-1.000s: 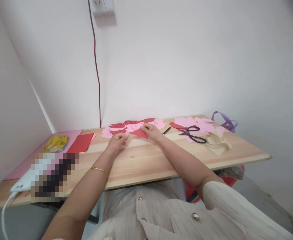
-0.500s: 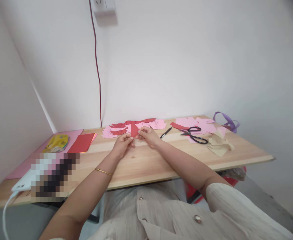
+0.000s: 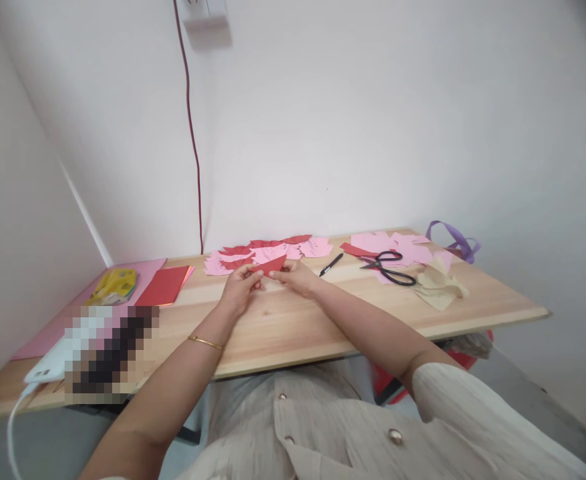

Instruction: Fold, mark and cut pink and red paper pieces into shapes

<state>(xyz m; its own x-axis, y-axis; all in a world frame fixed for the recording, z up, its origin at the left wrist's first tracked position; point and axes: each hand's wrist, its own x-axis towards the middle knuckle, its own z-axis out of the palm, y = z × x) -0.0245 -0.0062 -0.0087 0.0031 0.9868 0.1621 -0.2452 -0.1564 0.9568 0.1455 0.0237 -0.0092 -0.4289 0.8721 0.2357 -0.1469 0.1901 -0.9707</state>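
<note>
A small piece of red paper (image 3: 274, 268), folded to a pointed shape, is held up between my two hands above the table. My left hand (image 3: 240, 288) pinches its left end between thumb and fingers. At the right end, my right hand (image 3: 297, 276) grips it the same way, thumb toward me. Just behind the hands lie cut pink paper pieces (image 3: 269, 253) and red ones (image 3: 293, 240) with jagged edges, along the wall. A black pen (image 3: 331, 264) rests on the wood to the right of my right hand.
Black-handled scissors (image 3: 389, 268) lie among pink scraps (image 3: 413, 250) at the right, beside crumpled beige paper (image 3: 440, 285) and a purple ribbon (image 3: 455, 239). Stacked red sheets (image 3: 165, 285), a yellow packet (image 3: 115, 287) and a cabled white device (image 3: 47, 363) are on the left.
The red paper has turned from standing upright to lying more sideways between my hands. Both hands have shifted grip onto its two ends.
</note>
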